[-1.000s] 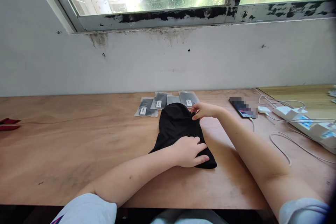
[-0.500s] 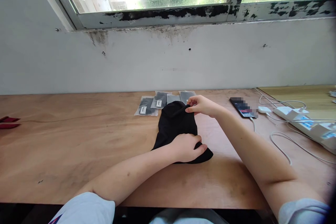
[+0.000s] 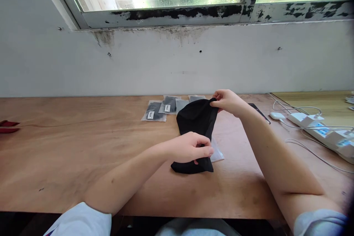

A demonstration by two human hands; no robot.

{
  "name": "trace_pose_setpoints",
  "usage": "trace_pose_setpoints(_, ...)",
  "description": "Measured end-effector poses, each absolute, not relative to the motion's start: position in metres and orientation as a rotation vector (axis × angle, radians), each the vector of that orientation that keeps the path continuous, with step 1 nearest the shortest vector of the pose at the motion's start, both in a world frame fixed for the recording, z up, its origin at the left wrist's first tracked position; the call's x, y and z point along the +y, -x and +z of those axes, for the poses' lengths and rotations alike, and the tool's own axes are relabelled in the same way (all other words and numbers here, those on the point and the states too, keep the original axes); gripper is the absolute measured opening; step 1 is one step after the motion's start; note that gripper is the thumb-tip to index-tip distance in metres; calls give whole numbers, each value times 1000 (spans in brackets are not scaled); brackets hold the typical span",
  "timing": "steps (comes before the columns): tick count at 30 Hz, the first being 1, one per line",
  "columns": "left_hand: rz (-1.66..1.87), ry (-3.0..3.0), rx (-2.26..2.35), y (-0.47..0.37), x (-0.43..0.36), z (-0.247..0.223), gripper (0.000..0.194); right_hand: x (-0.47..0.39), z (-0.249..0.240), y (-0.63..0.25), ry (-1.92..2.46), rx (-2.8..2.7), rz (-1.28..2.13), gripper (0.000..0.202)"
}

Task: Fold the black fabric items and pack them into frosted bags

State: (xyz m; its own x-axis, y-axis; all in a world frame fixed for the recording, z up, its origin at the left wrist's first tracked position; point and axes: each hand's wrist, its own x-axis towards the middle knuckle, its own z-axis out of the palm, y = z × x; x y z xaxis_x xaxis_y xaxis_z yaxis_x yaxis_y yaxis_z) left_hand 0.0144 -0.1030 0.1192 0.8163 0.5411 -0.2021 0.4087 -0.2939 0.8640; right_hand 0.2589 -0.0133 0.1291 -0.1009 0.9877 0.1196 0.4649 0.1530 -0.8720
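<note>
A black cloth point(image 3: 195, 118) hangs partly raised over the wooden table, its lower end resting on the wood. My right hand point(image 3: 226, 102) pinches its upper right corner. Across its lower part lies my left hand point(image 3: 192, 148), with curled fingers closed around the cloth's right edge. Part of a clear plastic bag point(image 3: 217, 151) shows from under the cloth, to the right of my left hand. Behind the cloth are several flat plastic packets, among them a labelled one point(image 3: 154, 111) holding something dark.
A phone point(image 3: 258, 112), partly hidden by my right forearm, lies on the table point(image 3: 83, 155). White cables, a charger point(image 3: 277, 116) and a power strip point(image 3: 320, 131) are at the right. Red objects point(image 3: 9, 127) sit at the left edge.
My right hand has lifted the cloth's corner up and to the right. The cloth's lower end has shifted left, and the clear bag beneath it now shows.
</note>
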Motion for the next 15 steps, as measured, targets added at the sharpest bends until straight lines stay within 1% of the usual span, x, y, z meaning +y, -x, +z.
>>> trace_pose_setpoints(3,-118,-1998,777,3,-87,132,31,-17,121,-234,1320,-1654,939,27)
trace_pose_setpoints(6,-442,-1945,858,20,-69,133,26,-12,106,-214,1138,-1702,1084,34)
trace_pose_setpoints(8,-593,-1873,916,27,-60,129,24,-3,93,-212,1219,-1754,994,31)
trace_pose_setpoints(10,-647,-1856,986,30,-52,122,25,9,77,-217,1437,-1791,753,24)
trace_pose_setpoints(12,-608,-1929,1104,30,-46,114,31,21,59,-224,1641,-1812,565,25)
trace_pose_setpoints(13,-580,-2000,1180,29,-42,109,37,25,50,-227,1714,-1817,557,30)
trace_pose_setpoints(15,-546,-2171,1325,29,-34,98,50,30,33,-228,1774,-1841,652,42)
